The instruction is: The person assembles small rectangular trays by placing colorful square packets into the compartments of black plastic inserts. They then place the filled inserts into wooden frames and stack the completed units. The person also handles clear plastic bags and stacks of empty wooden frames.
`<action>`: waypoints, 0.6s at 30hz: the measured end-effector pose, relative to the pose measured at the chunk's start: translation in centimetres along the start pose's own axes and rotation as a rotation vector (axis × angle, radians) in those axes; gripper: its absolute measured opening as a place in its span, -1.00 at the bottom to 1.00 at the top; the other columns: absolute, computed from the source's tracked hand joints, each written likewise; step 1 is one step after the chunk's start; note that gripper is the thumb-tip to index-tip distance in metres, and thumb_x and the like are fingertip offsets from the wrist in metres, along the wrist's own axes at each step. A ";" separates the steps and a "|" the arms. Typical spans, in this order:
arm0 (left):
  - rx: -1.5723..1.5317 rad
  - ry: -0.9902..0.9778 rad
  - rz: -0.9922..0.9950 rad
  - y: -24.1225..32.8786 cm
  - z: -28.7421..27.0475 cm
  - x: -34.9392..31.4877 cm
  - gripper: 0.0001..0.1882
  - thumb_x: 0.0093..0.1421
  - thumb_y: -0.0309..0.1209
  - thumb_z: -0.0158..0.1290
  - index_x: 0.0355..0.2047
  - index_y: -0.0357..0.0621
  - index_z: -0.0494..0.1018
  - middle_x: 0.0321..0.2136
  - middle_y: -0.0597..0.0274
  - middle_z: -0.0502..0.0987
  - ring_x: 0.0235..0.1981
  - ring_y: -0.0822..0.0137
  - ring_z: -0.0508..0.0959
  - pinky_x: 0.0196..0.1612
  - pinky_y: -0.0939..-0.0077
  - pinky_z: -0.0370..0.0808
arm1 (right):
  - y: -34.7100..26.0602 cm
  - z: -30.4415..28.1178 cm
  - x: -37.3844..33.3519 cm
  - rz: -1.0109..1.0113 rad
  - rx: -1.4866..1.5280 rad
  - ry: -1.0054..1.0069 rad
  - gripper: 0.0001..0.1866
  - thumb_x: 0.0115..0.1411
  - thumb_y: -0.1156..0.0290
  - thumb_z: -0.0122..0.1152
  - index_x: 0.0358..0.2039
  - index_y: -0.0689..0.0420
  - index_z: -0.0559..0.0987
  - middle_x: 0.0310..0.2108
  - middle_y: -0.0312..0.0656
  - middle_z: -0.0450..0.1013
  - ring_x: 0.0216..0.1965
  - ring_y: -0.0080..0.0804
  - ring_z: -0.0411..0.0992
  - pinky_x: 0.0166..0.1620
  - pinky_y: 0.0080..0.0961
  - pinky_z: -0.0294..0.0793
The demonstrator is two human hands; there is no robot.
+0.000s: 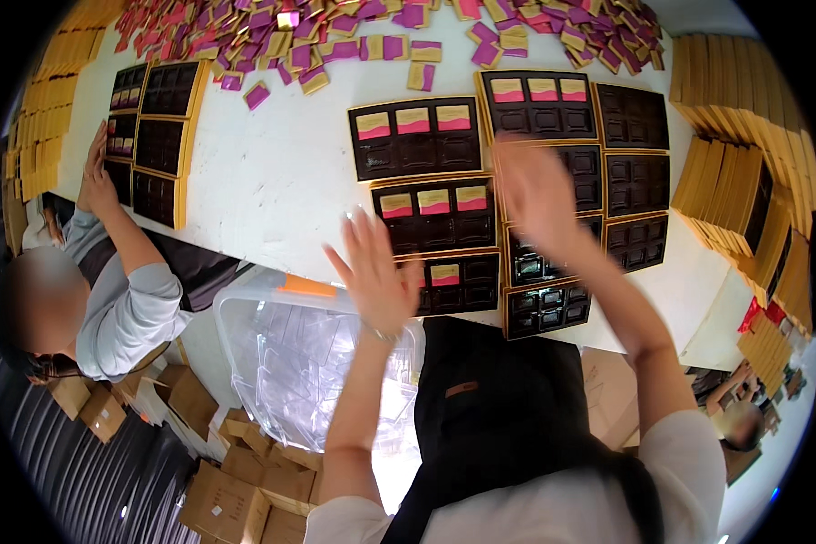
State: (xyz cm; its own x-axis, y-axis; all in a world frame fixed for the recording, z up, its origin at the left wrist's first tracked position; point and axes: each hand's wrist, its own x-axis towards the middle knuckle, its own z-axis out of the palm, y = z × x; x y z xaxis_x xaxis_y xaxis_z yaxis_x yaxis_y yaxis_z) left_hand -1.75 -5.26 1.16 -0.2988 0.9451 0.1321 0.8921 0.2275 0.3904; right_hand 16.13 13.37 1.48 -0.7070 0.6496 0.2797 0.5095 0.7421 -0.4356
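left hand (376, 276): open, fingers spread, empty, over near edge of dark trays (444, 213). right hand (537, 195): open, blurred, empty, above middle trays. step, judged: filling tray slots with pink-and-gold packets (372, 32). next, judged: reaching the far heap on white table (272, 172).

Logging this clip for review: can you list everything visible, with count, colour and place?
Compartment trays: about ten in front, dark brown with gold edges, some holding pink-and-yellow packets; more by the co-worker.
Loose packets: many, pink and yellow, heaped at the table's far edge.
Flat stacks: gold, right side; more at far left.
Table: one, white.
Plastic bin: one, clear, below the table.
Cardboard boxes: several, brown, on the floor.
Co-worker: one, grey sleeves, left.
Left hand: open, empty, above the trays.
Right hand: open, blurred, above the trays.
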 end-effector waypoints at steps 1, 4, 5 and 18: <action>-0.014 0.081 -0.015 -0.4 -0.2 3.7 -0.38 0.25 -0.32 -0.02 0.25 -0.35 0.11 0.28 -0.17 0.12 0.32 -0.16 0.08 0.32 -0.11 -0.07 | 2.9 -0.5 3.8 0.181 0.128 0.006 -0.74 0.13 0.43 0.10 -0.16 0.19 0.53 -0.24 -0.06 0.51 -0.17 -0.05 0.46 -0.11 -0.18 0.45; -0.238 0.303 0.147 -1.2 2.6 16.7 -0.71 0.16 -0.52 0.06 -0.08 -0.19 0.49 -0.04 0.03 0.52 -0.02 0.06 0.52 0.00 0.33 0.45 | 11.7 0.8 12.5 0.172 0.005 0.199 -0.84 0.14 0.41 0.12 -0.30 0.20 0.56 -0.28 -0.01 0.51 -0.25 0.02 0.48 -0.17 -0.20 0.47; -0.297 0.340 0.188 -1.5 3.9 20.6 -0.79 0.14 -0.53 0.07 -0.19 -0.18 0.53 -0.15 0.05 0.57 -0.13 0.07 0.56 -0.08 0.32 0.49 | 12.7 1.6 15.0 0.162 0.001 0.150 -0.83 0.14 0.40 0.15 -0.30 0.21 0.56 -0.29 0.00 0.51 -0.26 0.02 0.48 -0.18 -0.20 0.47; -0.117 0.230 0.153 -3.6 9.4 32.4 -0.45 -0.15 -0.08 0.33 -0.13 0.01 0.54 -0.08 0.15 0.48 -0.01 0.09 0.40 0.07 0.16 0.34 | 12.8 6.6 17.6 0.062 -0.067 0.113 -0.73 0.02 0.60 0.12 -0.21 0.21 0.56 -0.37 -0.07 0.51 -0.31 -0.02 0.51 -0.25 -0.32 0.53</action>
State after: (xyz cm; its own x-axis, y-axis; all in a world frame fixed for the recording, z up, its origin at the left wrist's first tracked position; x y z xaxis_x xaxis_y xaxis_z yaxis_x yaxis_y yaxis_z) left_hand -11.41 26.76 -4.54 -0.2451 0.8855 0.3948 0.8914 0.0457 0.4508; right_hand 6.95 33.27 -4.83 -0.6154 0.7060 0.3504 0.5844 0.7070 -0.3982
